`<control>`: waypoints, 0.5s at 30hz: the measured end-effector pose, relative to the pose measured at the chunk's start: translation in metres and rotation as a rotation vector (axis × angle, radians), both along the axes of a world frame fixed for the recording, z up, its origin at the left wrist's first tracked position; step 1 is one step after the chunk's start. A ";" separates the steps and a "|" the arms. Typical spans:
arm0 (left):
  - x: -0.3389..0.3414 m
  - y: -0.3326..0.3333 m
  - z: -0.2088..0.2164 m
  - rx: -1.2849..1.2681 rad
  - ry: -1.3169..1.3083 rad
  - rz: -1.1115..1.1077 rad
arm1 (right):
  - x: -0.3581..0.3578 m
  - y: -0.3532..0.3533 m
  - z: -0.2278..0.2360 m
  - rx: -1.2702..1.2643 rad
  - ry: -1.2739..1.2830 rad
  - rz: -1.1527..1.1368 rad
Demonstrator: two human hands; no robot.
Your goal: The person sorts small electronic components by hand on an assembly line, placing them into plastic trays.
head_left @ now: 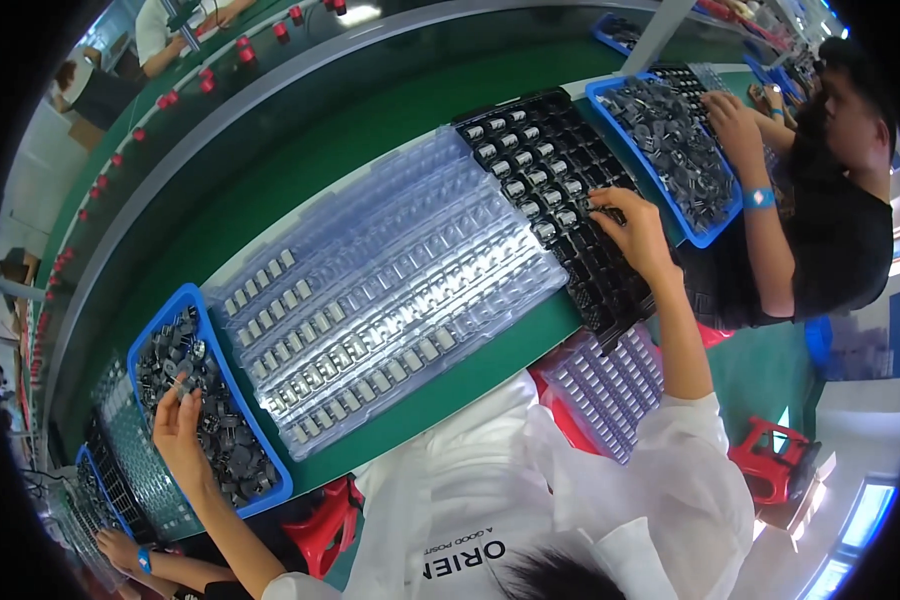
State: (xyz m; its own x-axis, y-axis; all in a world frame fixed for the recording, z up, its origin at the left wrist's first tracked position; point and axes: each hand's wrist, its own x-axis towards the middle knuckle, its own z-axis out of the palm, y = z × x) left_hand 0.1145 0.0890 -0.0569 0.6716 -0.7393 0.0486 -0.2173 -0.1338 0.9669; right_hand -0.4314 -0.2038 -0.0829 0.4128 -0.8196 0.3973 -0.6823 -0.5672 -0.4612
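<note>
Seated in the left-hand columns of a black moulded tray (610, 290), at right of centre: small metal-topped components (523, 159), in rows. Over the same tray: right hand (627, 225), palm down, thumb and fingers drawn close together at the edge of the filled columns; firm grip on a component impossible to tell. Adjacent on the left: a clear blister sheet (400, 190), with silver rectangular parts (381, 381) in the pockets toward the lower left end. Farther left: left blue bin (286, 482), heaped with loose grey-and-black components (235, 440). Above this heap: left hand (178, 415), fingers bent, fingertips near one another; pinch on a part impossible to tell. Right of the black tray: right blue bin (705, 238), similarly loaded. Beneath trays and bins: green desk (470, 387). Past the right bin: a co-worker (845, 240) in dark clothing. Below the near desk edge: a filled clear tray (622, 452). Farther right: a red stool (773, 460).
</note>
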 end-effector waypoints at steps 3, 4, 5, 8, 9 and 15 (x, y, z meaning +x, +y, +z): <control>-0.005 -0.003 -0.003 -0.038 0.030 -0.056 | -0.002 -0.014 -0.004 -0.003 0.063 0.059; -0.014 -0.008 0.000 -0.014 0.007 -0.059 | -0.001 -0.014 -0.002 0.006 0.076 0.096; -0.018 -0.009 -0.001 -0.051 0.010 -0.070 | 0.001 -0.015 0.001 0.012 0.087 0.139; -0.048 -0.022 0.014 0.025 0.009 -0.064 | -0.002 -0.021 -0.006 -0.057 0.197 0.197; -0.056 -0.023 0.018 0.001 0.004 -0.071 | 0.003 -0.019 0.002 -0.116 0.242 0.202; -0.123 -0.037 0.016 -0.081 0.144 -0.310 | 0.121 0.075 0.032 0.086 -0.071 0.373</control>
State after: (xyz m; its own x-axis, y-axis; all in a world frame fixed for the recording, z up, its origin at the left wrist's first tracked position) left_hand -0.0081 0.0524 -0.0407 0.4199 -0.9068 0.0364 -0.0967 -0.0048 0.9953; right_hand -0.3100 -0.1289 -0.0507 0.6625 -0.6501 0.3720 -0.4015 -0.7275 -0.5564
